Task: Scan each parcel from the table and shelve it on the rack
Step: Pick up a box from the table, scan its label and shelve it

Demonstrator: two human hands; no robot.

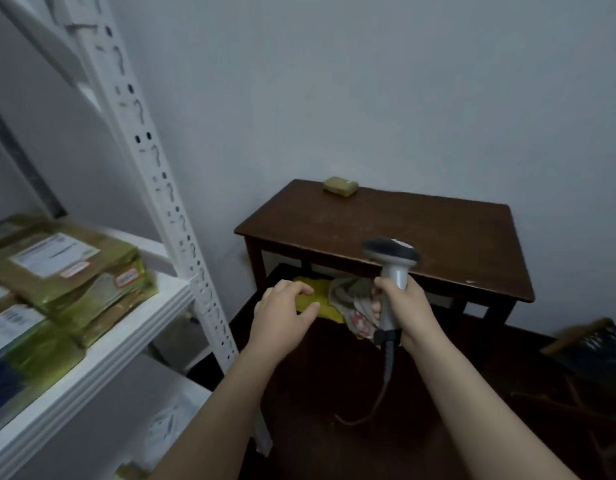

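1. I see a yellow cloth (330,311) low down, touching a pale patterned cloth (351,296) on its right.
2. A dark floor (334,375) spreads beneath them.
3. At far right I make out a wood-framed dark crate (590,344), blurred.
4. A plain grey wall (368,98) stands behind.

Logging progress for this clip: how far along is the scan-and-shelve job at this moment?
Done: several taped parcels lie stacked on a shelf of the white rack. In hand: the right hand grips the scanner; the left hand holds nothing. Left: one small parcel sits at the far edge of the table, not yet shelved.
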